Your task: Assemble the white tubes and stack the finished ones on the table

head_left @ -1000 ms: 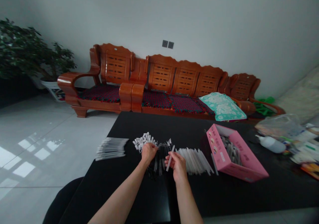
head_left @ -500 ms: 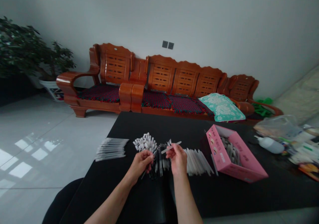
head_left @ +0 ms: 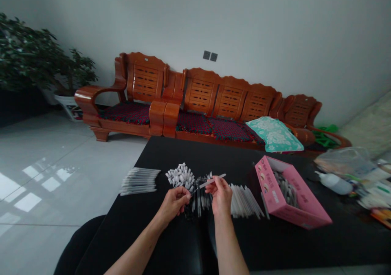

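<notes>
My right hand (head_left: 221, 196) pinches a whitish translucent pen barrel (head_left: 208, 182) that slants up to the right. My left hand (head_left: 174, 202) is closed on a thin pen refill (head_left: 194, 191); its tip points at the barrel's left end, and I cannot tell whether they touch. Just beyond my left hand lies a pile of white pen caps (head_left: 181, 174). Dark refills (head_left: 200, 203) lie in a bunch between my hands. To the right of my right hand is a row of translucent barrels (head_left: 245, 201). White pens (head_left: 140, 180) lie side by side at the left.
A pink box (head_left: 305, 216) holding grey-white pieces stands on the black table (head_left: 183, 148) at the right. Beyond it are a white bottle (head_left: 336, 184) and a plastic bag (head_left: 342, 159). A wooden sofa (head_left: 165, 118) stands behind the table.
My left hand has come up from the refills with a refill, which now points toward the barrel. My right hand still holds the barrel in nearly the same place. The view has shifted slightly.
</notes>
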Tool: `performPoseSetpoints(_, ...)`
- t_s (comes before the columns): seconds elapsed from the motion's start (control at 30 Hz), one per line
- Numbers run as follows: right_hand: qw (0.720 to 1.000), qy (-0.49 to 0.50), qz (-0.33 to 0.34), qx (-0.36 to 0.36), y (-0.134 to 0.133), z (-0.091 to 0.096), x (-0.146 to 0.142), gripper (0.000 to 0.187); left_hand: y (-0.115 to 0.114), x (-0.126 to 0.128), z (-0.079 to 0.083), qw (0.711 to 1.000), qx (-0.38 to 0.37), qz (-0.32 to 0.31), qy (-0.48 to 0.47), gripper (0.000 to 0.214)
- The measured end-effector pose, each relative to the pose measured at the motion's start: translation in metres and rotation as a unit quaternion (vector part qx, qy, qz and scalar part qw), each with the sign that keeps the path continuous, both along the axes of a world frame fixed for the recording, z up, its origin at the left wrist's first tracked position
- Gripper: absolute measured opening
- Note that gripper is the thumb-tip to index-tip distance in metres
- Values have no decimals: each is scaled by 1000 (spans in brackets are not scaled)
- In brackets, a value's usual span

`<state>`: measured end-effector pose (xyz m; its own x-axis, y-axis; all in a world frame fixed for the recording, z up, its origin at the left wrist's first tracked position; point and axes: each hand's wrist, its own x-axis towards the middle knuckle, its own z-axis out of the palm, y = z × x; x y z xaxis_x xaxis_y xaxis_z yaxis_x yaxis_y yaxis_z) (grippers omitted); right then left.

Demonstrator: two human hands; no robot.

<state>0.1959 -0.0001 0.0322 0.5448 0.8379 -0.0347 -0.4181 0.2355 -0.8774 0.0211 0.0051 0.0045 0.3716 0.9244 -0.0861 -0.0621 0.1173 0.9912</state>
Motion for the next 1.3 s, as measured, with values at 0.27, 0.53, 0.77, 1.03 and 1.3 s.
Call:
performPoseSetpoints(0.27,999,-41,28,-16,-2,3,4,34,-2,2,1,1000,-1,-4,7,28)
performPoseSetpoints(0.53,999,-39,29,-24,-4,-3,5,35,-2,3,3,1000,-1,-13,24,29)
performPoseSetpoints(0.77,995,-24,71,-65,-4,-14,-6,38,2,9,8,1000,-23,-1,-17,34)
performPoseSetpoints(1.03,987,80,96,-104,-7,-29,-36,39,12,19,5,977,-47,200,-63,59)
performPoseSetpoints(1.3,972,153,153,-89,-13,-26,-62,30,20,31,17,931,8,328,-161,59)
